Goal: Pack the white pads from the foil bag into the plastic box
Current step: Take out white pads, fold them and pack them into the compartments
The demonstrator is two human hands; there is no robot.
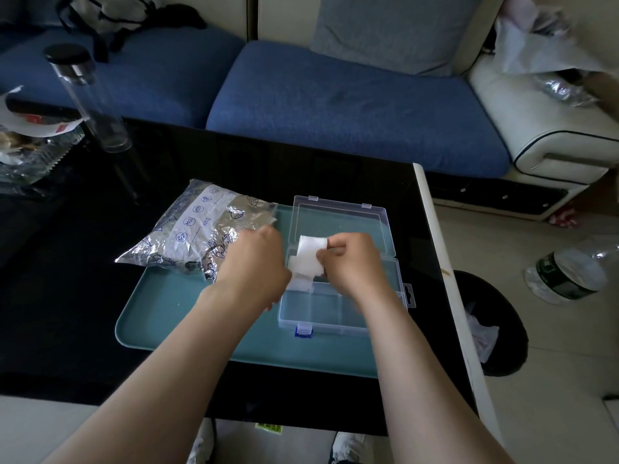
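A clear plastic box [335,316] with a blue latch lies open on a teal tray [174,306], its lid [341,222] flat behind it. A crinkled foil bag [197,229] with blue print rests on the tray's left part. My right hand [355,262] pinches white pads [310,254] over the box's far-left compartment. My left hand [258,262] is beside the pads at the box's left edge, knuckles up; its fingertips are hidden, and whether it holds the pads is unclear. More white shows in the compartment below.
The tray sits on a glossy black table [83,296] with a white right edge. A tall clear bottle [90,95] and wrappers stand at the far left. A blue sofa lies behind, and a dark bin [495,323] and plastic bottle [566,272] are on the floor at right.
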